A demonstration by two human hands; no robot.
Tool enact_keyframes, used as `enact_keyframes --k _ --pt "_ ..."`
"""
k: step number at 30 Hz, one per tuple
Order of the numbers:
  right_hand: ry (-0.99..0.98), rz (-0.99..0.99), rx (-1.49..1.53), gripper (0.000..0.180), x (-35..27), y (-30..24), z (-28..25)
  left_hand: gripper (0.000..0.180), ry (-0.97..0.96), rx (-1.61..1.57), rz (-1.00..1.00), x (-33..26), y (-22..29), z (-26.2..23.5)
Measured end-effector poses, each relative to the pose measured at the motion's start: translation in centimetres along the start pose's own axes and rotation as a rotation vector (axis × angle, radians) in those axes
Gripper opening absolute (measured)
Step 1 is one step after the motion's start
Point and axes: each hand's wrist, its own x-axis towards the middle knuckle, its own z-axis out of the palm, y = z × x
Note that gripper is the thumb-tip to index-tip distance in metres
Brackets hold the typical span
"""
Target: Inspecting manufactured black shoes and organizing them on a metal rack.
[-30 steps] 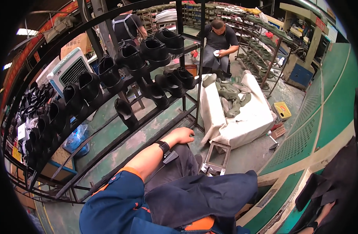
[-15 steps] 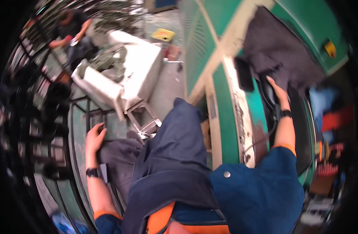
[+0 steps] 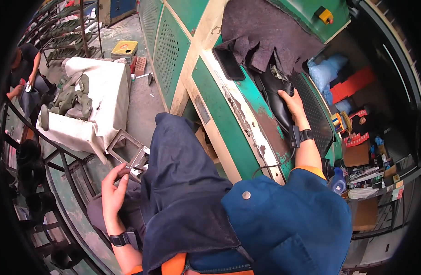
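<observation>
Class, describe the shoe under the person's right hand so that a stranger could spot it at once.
Find the long green machine with the chipped cream edge. On its top, below a ragged grey felt cloth, lies a glossy black leather shoe with the right hand on it. Nothing else there is shiny and black.

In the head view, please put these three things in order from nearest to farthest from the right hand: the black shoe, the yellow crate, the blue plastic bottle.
From the right hand:
1. Black shoe: under the hand, on the green machine.
2. Blue plastic bottle: below the hand, at the right, beside the elbow.
3. Yellow crate: far left, on the floor at the top.
</observation>
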Motion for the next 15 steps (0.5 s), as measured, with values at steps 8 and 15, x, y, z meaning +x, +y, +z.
enact_keyframes --k 8,15 --pt "0.086 -0.025 0.419 0.049 -1.7 -0.9 -1.2 0.046 -0.211 -0.185 0.191 1.5 4.3 2.8" --pt "-0.392 0.012 1.311 0.056 -11.5 -14.6 4.3 0.094 -0.544 -0.580 0.251 5.1 11.3 7.8"
